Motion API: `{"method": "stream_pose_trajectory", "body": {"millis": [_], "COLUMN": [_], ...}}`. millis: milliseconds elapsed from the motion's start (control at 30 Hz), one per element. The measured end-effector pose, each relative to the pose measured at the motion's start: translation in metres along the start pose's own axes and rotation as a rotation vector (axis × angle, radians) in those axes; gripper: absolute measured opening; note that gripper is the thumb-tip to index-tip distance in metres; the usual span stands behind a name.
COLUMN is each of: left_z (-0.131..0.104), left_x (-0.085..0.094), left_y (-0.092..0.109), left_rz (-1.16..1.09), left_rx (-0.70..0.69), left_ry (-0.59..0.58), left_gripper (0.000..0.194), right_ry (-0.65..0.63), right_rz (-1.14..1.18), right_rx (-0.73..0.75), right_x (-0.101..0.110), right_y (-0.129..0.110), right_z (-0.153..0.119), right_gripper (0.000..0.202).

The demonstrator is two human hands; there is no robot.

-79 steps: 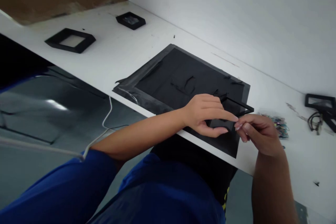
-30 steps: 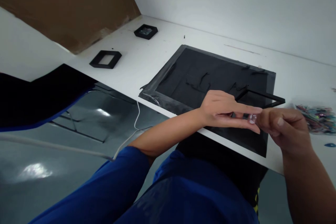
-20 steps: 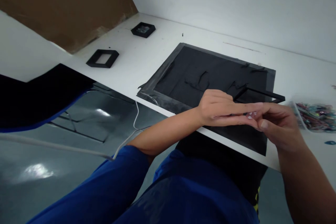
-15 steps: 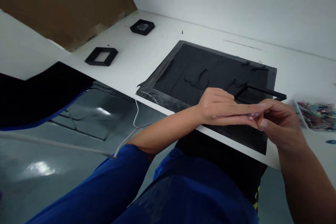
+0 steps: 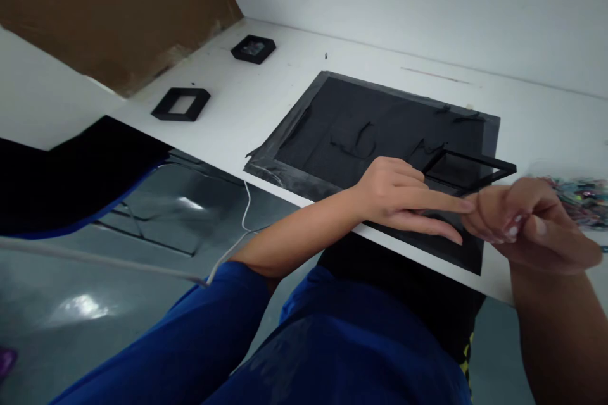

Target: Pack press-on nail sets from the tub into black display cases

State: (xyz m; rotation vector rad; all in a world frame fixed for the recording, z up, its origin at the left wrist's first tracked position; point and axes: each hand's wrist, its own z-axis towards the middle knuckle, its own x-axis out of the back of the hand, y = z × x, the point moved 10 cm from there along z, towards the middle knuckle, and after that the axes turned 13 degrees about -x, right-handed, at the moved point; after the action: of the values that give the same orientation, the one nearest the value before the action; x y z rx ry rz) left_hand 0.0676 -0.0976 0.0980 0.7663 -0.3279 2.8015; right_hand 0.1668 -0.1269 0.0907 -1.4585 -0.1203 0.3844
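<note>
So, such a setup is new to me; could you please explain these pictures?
There is no machine, only a person's left hand and right hand. One camera worn on the head takes every picture. On the white table lie a dark mat and, by its right edge, a black frame; a second frame and a third frame lie farther left. Small colourful pieces show beyond the right hand. The left thumb and forefinger stand apart; a small pale patch shows in the right hand, but I cannot tell what it is.
</note>
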Motion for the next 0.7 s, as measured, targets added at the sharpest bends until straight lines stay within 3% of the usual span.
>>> {"method": "stream_pose_trajectory", "body": {"millis": [167, 233, 367, 433, 567, 700], "left_z": [0.0, 0.002, -0.002, -0.006, -0.007, -0.002], "left_x": [0.012, 0.006, -0.026, -0.035, -0.039, -0.031], "left_y": [0.009, 0.008, -0.003, -0.005, -0.003, -0.002], "left_rz": [-0.1, -0.13, -0.234, -0.285, -0.301, -0.274], "left_rx": [-0.112, -0.081, 0.111, 0.168, 0.132, 0.084], "left_ry": [0.143, 0.069, -0.271, -0.367, -0.408, -0.343], "left_gripper": [0.029, 0.031, 0.04, 0.04, 0.03, 0.024], "right_ry": [-0.067, -0.077, -0.097, -0.102, -0.129, -0.128], "right_rz": [-0.036, -0.014, 0.07, 0.088, 0.059, 0.042], "right_rx": [0.004, 0.021, 0.06, 0.064, 0.039, 0.014], "right_x": [-0.007, -0.008, -0.011, -0.011, -0.012, -0.008], "right_y": [-0.001, -0.002, -0.003, -0.003, -0.003, -0.002], "right_z": [-0.002, -0.003, -0.004, -0.005, -0.005, -0.005], "right_gripper": [0.019, 0.02, 0.019, 0.018, 0.019, 0.021]}}
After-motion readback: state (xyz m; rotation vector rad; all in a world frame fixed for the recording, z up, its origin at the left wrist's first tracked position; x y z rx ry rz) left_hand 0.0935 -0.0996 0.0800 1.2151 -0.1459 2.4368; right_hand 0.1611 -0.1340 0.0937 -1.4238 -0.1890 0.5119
